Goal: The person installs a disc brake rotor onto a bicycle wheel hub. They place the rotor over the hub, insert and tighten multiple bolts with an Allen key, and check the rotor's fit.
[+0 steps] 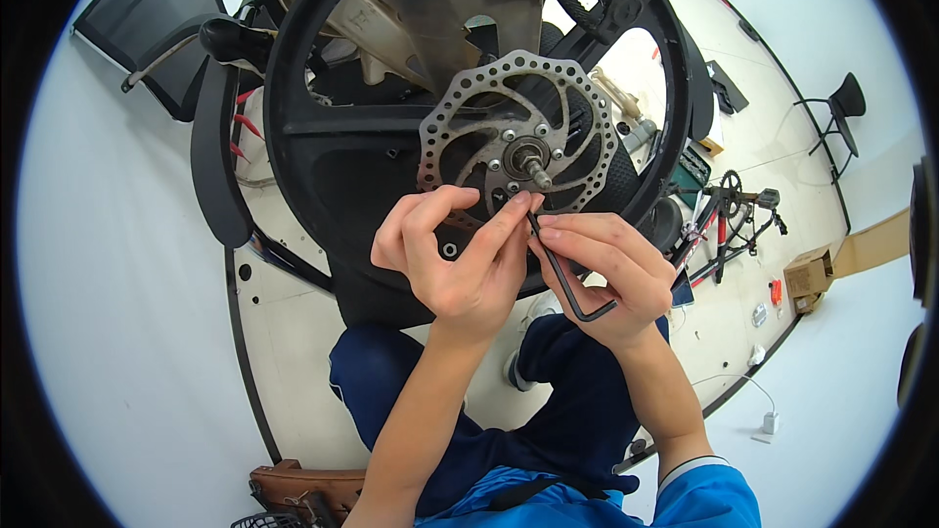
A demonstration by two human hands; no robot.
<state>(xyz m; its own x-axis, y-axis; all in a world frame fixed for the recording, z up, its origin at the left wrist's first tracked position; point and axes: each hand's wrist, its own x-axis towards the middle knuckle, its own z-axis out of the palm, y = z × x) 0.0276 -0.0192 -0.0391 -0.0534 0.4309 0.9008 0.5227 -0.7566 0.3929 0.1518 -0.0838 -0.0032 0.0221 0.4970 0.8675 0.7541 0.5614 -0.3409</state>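
1. Black hex key [560,280]: its long arm slants up toward the hub of the wheel [281,127], the short arm bending off at the lower end, over the right palm.
2. Right hand [626,279]: fingers and thumb closed around the key's long arm, its short arm left clear.
3. Left hand [465,269]: thumb and forefinger brought close together at the key's upper tip, other fingers curled loosely; whether anything is pinched there, I cannot tell.
4. Brake disc [469,75]: metal, drilled with holes, mounted at the wheel's centre, just beyond the fingertips.
5. Axle [536,172]: threaded, sticking out of the hub, with bolts [541,130] ringed around it.
6. Ring [450,250]: small and silvery, showing just beside the left hand against a black surface.
7. Farther off, to the right: a cardboard box [810,274] and a black chair [843,106].
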